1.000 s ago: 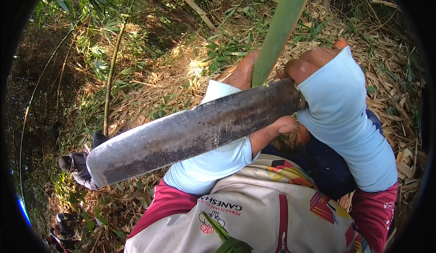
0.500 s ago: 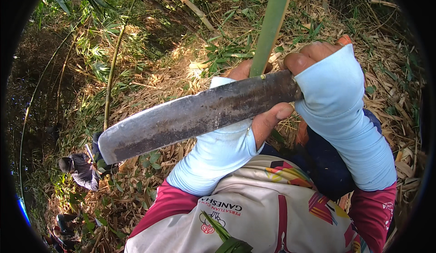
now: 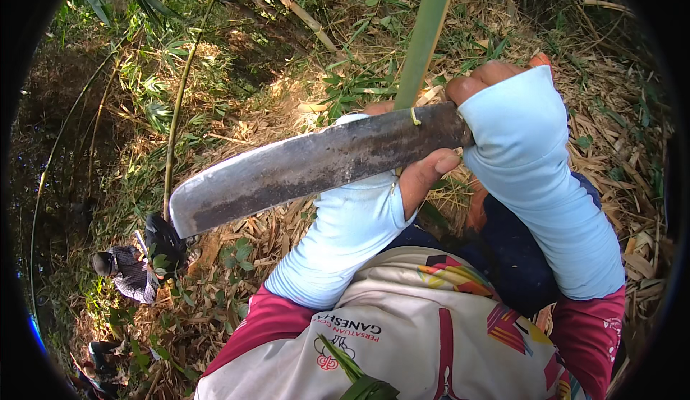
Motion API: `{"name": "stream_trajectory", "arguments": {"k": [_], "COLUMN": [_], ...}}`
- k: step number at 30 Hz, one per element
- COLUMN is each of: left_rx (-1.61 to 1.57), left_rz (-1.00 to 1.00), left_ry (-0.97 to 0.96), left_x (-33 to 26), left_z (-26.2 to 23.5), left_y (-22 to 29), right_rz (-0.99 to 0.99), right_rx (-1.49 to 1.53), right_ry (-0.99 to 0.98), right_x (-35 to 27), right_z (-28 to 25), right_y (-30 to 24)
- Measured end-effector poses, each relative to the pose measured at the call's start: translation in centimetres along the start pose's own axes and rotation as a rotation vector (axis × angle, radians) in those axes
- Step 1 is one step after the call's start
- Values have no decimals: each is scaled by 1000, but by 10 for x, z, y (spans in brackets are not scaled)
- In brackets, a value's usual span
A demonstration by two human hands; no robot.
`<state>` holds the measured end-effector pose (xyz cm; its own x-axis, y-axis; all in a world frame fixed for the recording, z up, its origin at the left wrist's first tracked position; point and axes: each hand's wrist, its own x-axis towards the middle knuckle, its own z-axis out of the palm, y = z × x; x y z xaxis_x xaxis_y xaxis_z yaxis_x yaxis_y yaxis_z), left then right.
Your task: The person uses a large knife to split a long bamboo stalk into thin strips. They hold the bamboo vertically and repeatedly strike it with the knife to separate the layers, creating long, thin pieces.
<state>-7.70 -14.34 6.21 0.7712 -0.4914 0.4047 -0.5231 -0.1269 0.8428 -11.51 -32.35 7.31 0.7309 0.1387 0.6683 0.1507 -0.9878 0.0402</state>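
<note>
A broad machete [image 3: 309,166] with a dark, worn blade lies across the view, its blunt tip at the left. My right hand [image 3: 483,80] is closed around its handle, which the light blue sleeve mostly hides. Behind the blade, my left hand [image 3: 429,176] grips a long green bamboo strip [image 3: 424,40]; its thumb shows below the blade and part of its fingers above. The blade is against the strip's near side, hiding the strip's lower part. One thin yellowish shaving [image 3: 415,117] curls over the blade's upper edge.
Dry bamboo leaves [image 3: 287,238] litter the ground. At the lower left sits another person [image 3: 133,272] holding a pale strip, with someone else's legs [image 3: 104,357] farther down. A thin bamboo stem [image 3: 176,120] rises at the left. My knees, in dark trousers [image 3: 514,256], are below my hands.
The machete has shifted slightly right and its tip has risen a little. My right hand moved slightly up and left. A thin shaving now shows at the blade's upper edge.
</note>
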Motion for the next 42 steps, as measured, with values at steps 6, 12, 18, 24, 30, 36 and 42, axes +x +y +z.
{"name": "stream_trajectory", "arguments": {"k": [6,12,18,24,30,36,42], "left_rx": [61,311,145,-225,-664,-735,-533], "left_rz": [18,-107,-189,-378,-446,-405,-358], "left_ry": [-58,-135,-156,-233,-196,-242,-254], "left_x": [4,-11,-24,-4,11,16,11], "left_z": [-4,-10,-15,-27,-31,-29,-35], "left_y": [-8,-13,-43,-30,-25,-40,-37], "right_rz": [161,361,716,758,683,282,41], "right_rx": [88,298,36,409,592,662,421], "right_ry": [-36,210,182,311,70,-59,-259], "right_x": [5,8,4,-23,0,4,5], "right_z": [4,19,46,55,29,11,13], "right_y": [15,69,198,225,97,15,-5]}}
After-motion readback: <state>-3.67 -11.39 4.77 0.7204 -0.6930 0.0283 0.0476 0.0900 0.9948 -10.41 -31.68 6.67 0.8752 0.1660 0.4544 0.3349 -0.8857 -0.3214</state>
